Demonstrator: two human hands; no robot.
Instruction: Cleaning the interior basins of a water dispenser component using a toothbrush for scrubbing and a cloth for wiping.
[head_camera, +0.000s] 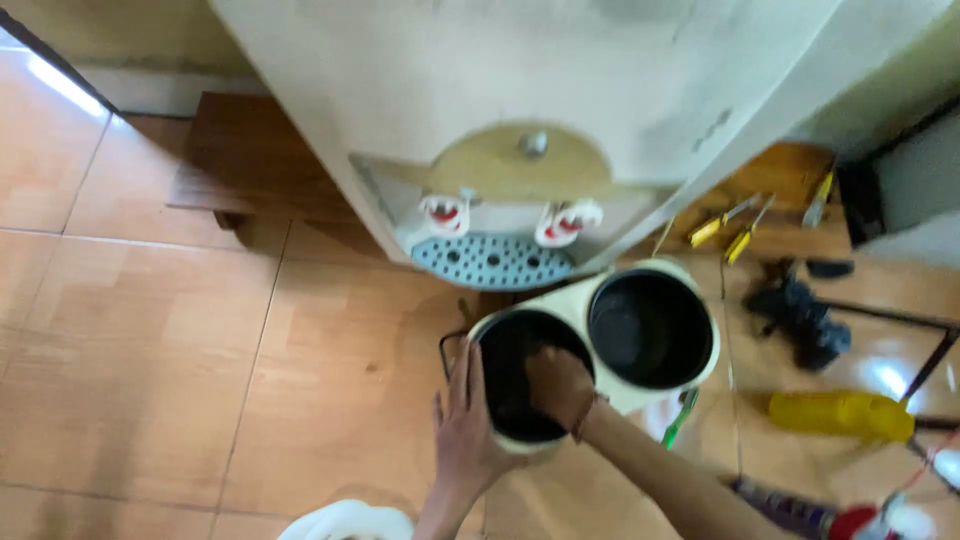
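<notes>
left hand (465, 425): flat and released, fingers spread, palm against the outer left wall of the near well; grasping nothing.
right hand (558, 385): reaches down into the near well, fingers curled inward; whether it grips anything inside, cannot tell.
held unit: one cream twin-well housing (600, 395) on the floor, directly under both hands.
wells, count: two, both dark inside. near well (510, 400) holds the right hand; far well (648, 330) is up and to the right of the right hand, nothing seen in it.
black handle or wire (447, 350): one, just above the left hand, at the housing's left edge.
dispenser (520, 110): one pale cabinet above the hands.
taps, count: two white taps with red marks (445, 213) and (566, 222), above the near well.
drip grate (490, 260): one, grey-blue, perforated, oval, under the taps.
round tan panel (525, 165): one, half-disc, a grey knob at its top.
screwdrivers, count: three yellow-handled (722, 228), up and right of the right hand.
yellow bottle (838, 413): one, lying flat, right of the right forearm.
green tool (680, 418): one, just right of the right wrist.
dark can with red cap (800, 512): one, lower right, label blurred.
floor (150, 350): tan tiles.
</notes>
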